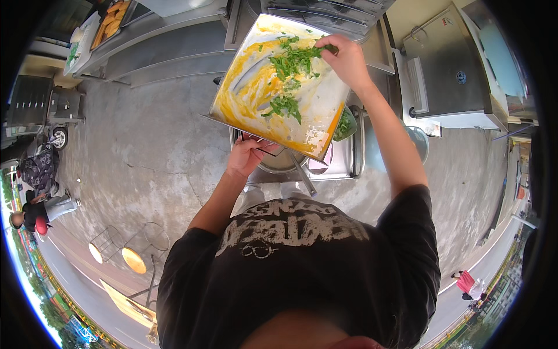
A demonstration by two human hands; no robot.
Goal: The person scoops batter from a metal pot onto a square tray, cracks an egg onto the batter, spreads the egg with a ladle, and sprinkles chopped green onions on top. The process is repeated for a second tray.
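A shallow metal tray (pixel 244 94) is held tilted in front of me. A thin white batter layer with yellow egg streaks covers it. Chopped green leaves (pixel 292 59) lie scattered across its far part and middle. My left hand (pixel 246 157) grips the wire handle (pixel 272 150) at the tray's near edge. Over the far right corner, my right hand (pixel 346 61) pinches some of the leaves between its fingertips. Partly hidden by the tray, a plastic container (pixel 344 125) of cut greens stands at its right. Below the tray, a round pot (pixel 279 165) shows in part.
A steel steamer cabinet (pixel 322 19) stands just beyond the tray. A long-handled utensil (pixel 303 174) leans out over the steel cart (pixel 358 163). At right are a pale blue bucket (pixel 418 141) and a steel appliance (pixel 453 74). Stools (pixel 133 260) stand behind left; a person (pixel 41 213) is farther off.
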